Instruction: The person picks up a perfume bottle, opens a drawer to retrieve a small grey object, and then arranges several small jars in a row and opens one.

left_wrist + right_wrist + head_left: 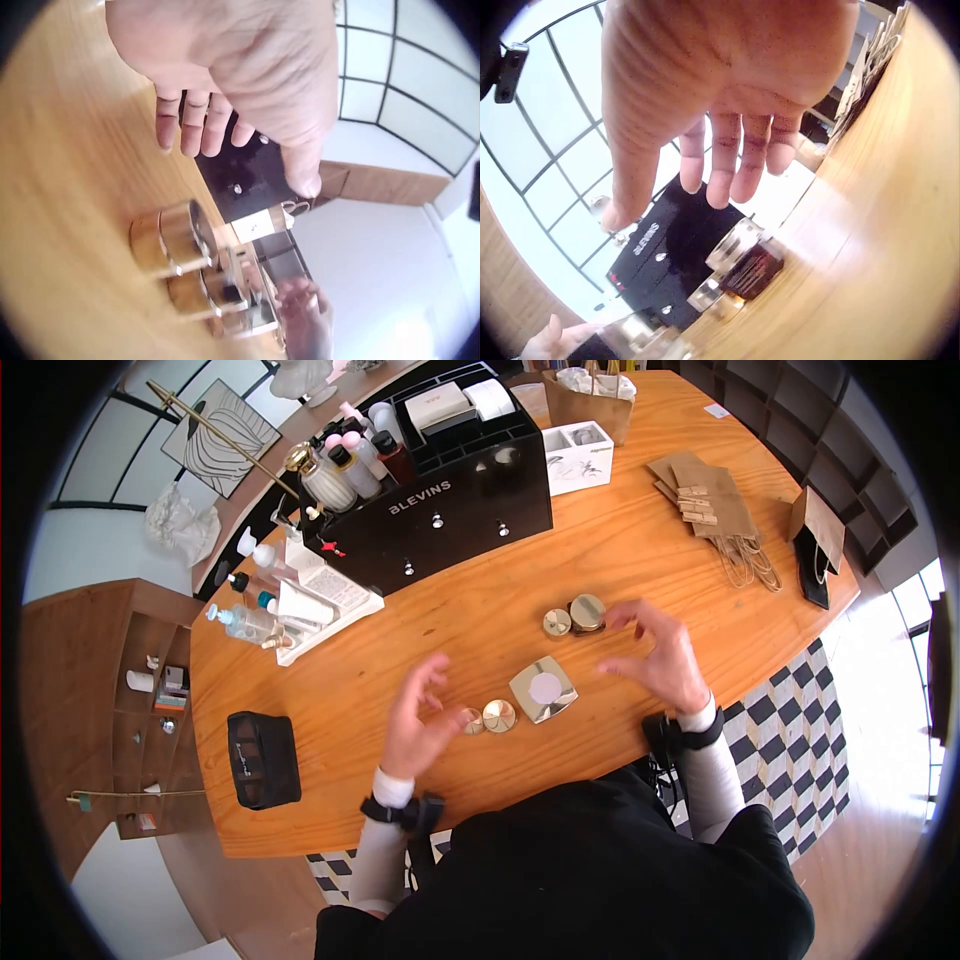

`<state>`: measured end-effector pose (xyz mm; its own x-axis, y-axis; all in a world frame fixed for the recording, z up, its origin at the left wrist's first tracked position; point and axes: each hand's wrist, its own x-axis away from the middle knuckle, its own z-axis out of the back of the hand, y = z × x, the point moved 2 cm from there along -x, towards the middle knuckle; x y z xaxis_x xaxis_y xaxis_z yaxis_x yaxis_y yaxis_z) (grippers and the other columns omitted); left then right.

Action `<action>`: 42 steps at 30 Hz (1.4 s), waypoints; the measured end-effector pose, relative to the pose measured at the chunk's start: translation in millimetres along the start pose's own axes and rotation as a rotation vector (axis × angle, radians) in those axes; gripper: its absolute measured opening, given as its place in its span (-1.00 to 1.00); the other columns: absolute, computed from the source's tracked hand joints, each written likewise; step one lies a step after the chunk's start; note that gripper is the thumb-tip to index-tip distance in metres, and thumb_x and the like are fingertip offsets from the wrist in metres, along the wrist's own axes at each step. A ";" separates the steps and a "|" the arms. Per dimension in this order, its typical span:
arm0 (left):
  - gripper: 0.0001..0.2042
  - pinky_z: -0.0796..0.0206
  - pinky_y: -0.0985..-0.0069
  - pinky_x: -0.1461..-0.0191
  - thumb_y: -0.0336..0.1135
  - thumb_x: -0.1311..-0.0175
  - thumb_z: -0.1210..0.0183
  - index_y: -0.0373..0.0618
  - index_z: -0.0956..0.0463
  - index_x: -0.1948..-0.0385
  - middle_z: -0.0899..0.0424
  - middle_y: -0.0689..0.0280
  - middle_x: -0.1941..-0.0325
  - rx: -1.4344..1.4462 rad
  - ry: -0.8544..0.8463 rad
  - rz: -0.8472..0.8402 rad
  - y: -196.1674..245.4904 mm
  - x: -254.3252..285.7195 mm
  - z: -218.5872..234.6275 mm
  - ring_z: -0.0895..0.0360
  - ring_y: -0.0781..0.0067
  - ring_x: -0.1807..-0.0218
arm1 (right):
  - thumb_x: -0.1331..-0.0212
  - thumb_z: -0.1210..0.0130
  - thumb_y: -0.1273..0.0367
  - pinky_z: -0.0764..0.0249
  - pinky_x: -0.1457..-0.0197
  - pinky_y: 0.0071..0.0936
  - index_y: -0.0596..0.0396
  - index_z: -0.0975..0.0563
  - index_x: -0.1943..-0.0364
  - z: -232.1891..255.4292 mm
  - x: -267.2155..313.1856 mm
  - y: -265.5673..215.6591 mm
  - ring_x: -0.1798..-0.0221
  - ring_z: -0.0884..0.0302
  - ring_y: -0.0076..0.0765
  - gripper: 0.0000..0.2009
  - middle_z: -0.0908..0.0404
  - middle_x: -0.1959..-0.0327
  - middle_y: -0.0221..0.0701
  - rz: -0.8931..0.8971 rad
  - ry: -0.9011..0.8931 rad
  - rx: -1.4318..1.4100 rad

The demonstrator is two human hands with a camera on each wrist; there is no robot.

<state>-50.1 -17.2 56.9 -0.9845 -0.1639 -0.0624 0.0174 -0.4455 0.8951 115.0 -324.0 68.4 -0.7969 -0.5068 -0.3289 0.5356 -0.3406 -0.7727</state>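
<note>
My left hand point(412, 722) hovers over the wooden table with its fingers loosely bent and holds nothing. Right by its thumb stand two gold-lidded round jars, a small one point(472, 722) and a larger one point(499, 716). In the left wrist view a gold jar point(176, 236) shows below the fingers. Between the hands lies a square gold case point(530, 685) with a pale round spot on top. On the far side my right hand point(662, 665), also holding nothing, spreads thumb and fingers beside a dark gold-lidded jar point(757, 270) and a smaller gold-topped one point(557, 623).
A black drawer organizer point(450, 515) full of bottles stands at the back. Left of it is a white rack point(325, 622) with pump bottles. A black pouch point(264, 760) lies at the left; flat paper bags point(735, 500) with clothespins lie at the right.
</note>
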 end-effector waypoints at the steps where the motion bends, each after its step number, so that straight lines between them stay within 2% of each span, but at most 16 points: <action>1: -0.31 -0.37 0.29 -0.27 -0.15 -0.23 -0.44 -0.21 -0.35 -0.34 -0.52 0.11 -0.31 0.001 0.002 0.010 11.7 11.1 -5.5 -0.50 0.19 -0.25 | 0.19 -0.61 0.26 -0.57 0.09 -0.37 0.11 -0.59 0.01 -8.8 6.8 -9.6 0.09 -0.70 -0.28 -0.41 -0.70 0.12 -0.32 0.016 -0.099 -0.064; 3: -0.22 -0.37 0.21 -0.23 -0.11 -0.03 -0.54 -0.22 -0.39 -0.31 -0.53 0.07 -0.28 -0.357 -0.004 -0.121 32.6 25.5 -25.8 -0.48 0.04 -0.22 | 0.19 -0.60 0.28 -0.59 0.12 -0.35 0.11 -0.58 0.05 -29.1 16.3 -14.5 0.13 -0.70 -0.25 -0.44 -0.68 0.13 -0.31 0.073 -0.190 -0.068; 6: -0.16 -0.38 0.24 -0.20 -0.21 0.07 -0.58 -0.18 -0.38 -0.34 -0.46 0.04 -0.31 -0.471 0.028 -0.219 24.8 22.0 -38.3 -0.45 0.04 -0.23 | 0.13 -0.55 0.32 -0.61 0.19 -0.25 0.10 -0.54 0.17 -49.4 14.8 -28.7 0.23 -0.70 -0.11 -0.55 -0.62 0.21 -0.27 0.187 -0.282 -0.026; 7: -0.28 -0.37 0.20 -0.21 -0.29 0.01 -0.53 -0.20 -0.44 -0.27 -0.50 0.03 -0.26 -0.429 0.079 -0.214 22.7 19.6 -39.5 -0.45 -0.04 -0.19 | 0.08 -0.51 0.33 -0.61 0.21 -0.23 0.11 -0.51 0.17 -55.8 12.8 -29.2 0.25 -0.68 -0.07 -0.57 -0.59 0.24 -0.24 0.230 -0.285 0.032; 11: -0.40 -0.38 0.25 -0.18 -0.39 -0.02 -0.49 -0.23 -0.51 -0.18 -0.56 0.07 -0.17 -0.443 0.089 -0.216 4.1 12.2 -35.6 -0.47 0.00 -0.13 | -0.05 -0.40 0.35 -0.59 0.28 -0.16 0.14 -0.44 0.17 -72.8 -11.2 -39.3 0.31 -0.65 0.04 -0.63 -0.55 0.29 -0.17 0.373 -0.291 0.171; 13: -0.49 -0.43 0.33 -0.10 -0.47 -0.08 -0.45 -0.24 -0.54 -0.12 -0.59 0.12 -0.07 -0.273 0.143 -0.080 -6.7 7.1 -29.5 -0.52 0.11 -0.04 | -0.05 -0.40 0.36 -0.59 0.28 -0.15 0.15 -0.43 0.17 -85.1 -26.3 -38.4 0.32 -0.64 0.06 -0.63 -0.55 0.29 -0.15 0.409 -0.280 0.170; 16: -0.51 -0.46 0.42 -0.02 -0.51 -0.13 -0.41 -0.22 -0.53 -0.15 -0.59 0.16 -0.03 -0.279 0.190 0.010 -24.9 -5.5 -13.2 -0.55 0.24 0.05 | -0.05 -0.39 0.36 -0.62 0.25 -0.17 0.18 -0.43 0.18 -107.1 -44.1 -41.9 0.29 -0.65 0.10 -0.63 -0.55 0.27 -0.11 0.435 -0.286 0.212; 18: -0.52 -0.48 0.45 0.00 -0.52 -0.16 -0.39 -0.21 -0.52 -0.16 -0.58 0.17 -0.01 -0.291 0.201 -0.032 -40.4 -15.5 0.5 -0.57 0.30 0.05 | -0.05 -0.38 0.36 -0.64 0.19 -0.17 0.18 -0.42 0.17 -114.7 -51.8 -45.4 0.23 -0.66 0.13 -0.63 -0.55 0.27 -0.09 0.452 -0.301 0.215; 20: -0.50 -0.48 0.44 -0.05 -0.52 -0.16 -0.39 -0.20 -0.51 -0.18 -0.59 0.16 -0.01 -0.297 0.234 -0.093 -48.9 -22.7 13.8 -0.58 0.26 0.00 | -0.03 -0.40 0.34 -0.63 0.15 -0.15 0.16 -0.47 0.12 -104.9 -54.4 -50.8 0.19 -0.67 0.10 -0.61 -0.59 0.22 -0.12 0.440 -0.332 0.212; 23: -0.48 -0.44 0.40 -0.15 -0.49 -0.15 -0.41 -0.18 -0.51 -0.20 -0.60 0.14 -0.06 -0.303 0.234 -0.101 -47.1 -26.6 21.9 -0.56 0.19 -0.08 | 0.07 -0.47 0.30 -0.59 0.10 -0.20 0.08 -0.58 -0.04 -60.6 -61.6 -57.5 0.17 -0.66 -0.03 -0.48 -0.65 0.14 -0.26 0.530 -0.079 0.209; 25: -0.48 -0.42 0.38 -0.18 -0.47 -0.14 -0.42 -0.18 -0.51 -0.20 -0.60 0.13 -0.08 -0.314 0.242 -0.116 -49.0 -25.6 23.2 -0.55 0.16 -0.10 | 0.15 -0.52 0.35 -0.58 0.02 -0.23 0.06 -0.56 -0.16 -27.8 -59.7 -50.1 0.08 -0.65 0.01 -0.35 -0.66 0.04 -0.24 0.241 -0.128 0.266; 26: -0.47 -0.42 0.35 -0.15 -0.45 -0.12 -0.44 -0.18 -0.52 -0.18 -0.61 0.14 -0.05 -0.327 0.262 -0.169 -50.2 -26.7 20.9 -0.53 0.13 -0.08 | 0.15 -0.52 0.36 -0.57 0.00 -0.23 0.05 -0.53 -0.20 -17.1 -57.4 -40.9 0.10 -0.64 -0.01 -0.31 -0.65 0.06 -0.24 0.276 -0.100 0.329; 28: -0.47 -0.41 0.33 -0.11 -0.43 -0.10 -0.45 -0.18 -0.52 -0.17 -0.62 0.14 -0.02 -0.332 0.280 -0.219 -53.0 -28.7 18.7 -0.51 0.11 -0.06 | 0.14 -0.51 0.39 -0.55 0.00 -0.24 0.08 -0.53 -0.16 -13.3 -45.4 -15.6 0.13 -0.62 -0.02 -0.35 -0.64 0.14 -0.28 0.164 -0.237 0.329; 35: -0.48 -0.42 0.38 -0.19 -0.40 -0.15 -0.46 -0.17 -0.51 -0.18 -0.61 0.16 -0.07 -0.272 0.289 -0.176 -59.5 -26.9 16.4 -0.55 0.17 -0.11 | 0.15 -0.48 0.44 -0.56 0.07 -0.32 0.12 -0.59 0.04 -3.4 -36.5 13.4 0.20 -0.65 -0.14 -0.52 -0.65 0.31 -0.28 0.086 -0.260 0.234; 40: -0.49 -0.45 0.44 -0.13 -0.39 -0.14 -0.47 -0.17 -0.52 -0.16 -0.60 0.18 -0.04 -0.227 0.273 -0.122 -51.3 -32.5 9.4 -0.55 0.23 -0.06 | 0.13 -0.47 0.43 -0.57 0.04 -0.35 0.16 -0.61 0.00 -4.9 -71.1 -30.9 0.17 -0.67 -0.24 -0.51 -0.70 0.22 -0.27 0.139 -0.115 0.167; 42: -0.52 -0.40 0.31 -0.05 -0.32 -0.10 -0.48 -0.17 -0.55 -0.08 -0.64 0.20 0.05 -0.063 0.253 -0.089 -49.0 -39.3 1.1 -0.48 0.13 0.08 | 0.13 -0.47 0.41 -0.57 0.03 -0.31 0.16 -0.61 -0.02 -23.9 -83.6 -56.0 0.15 -0.67 -0.22 -0.49 -0.70 0.20 -0.26 0.294 -0.087 0.086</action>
<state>-12.5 12.0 16.0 -0.9081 -0.3326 -0.2546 -0.0485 -0.5202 0.8527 144.9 -243.7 126.2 -0.5794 -0.6582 -0.4807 0.7640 -0.2331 -0.6017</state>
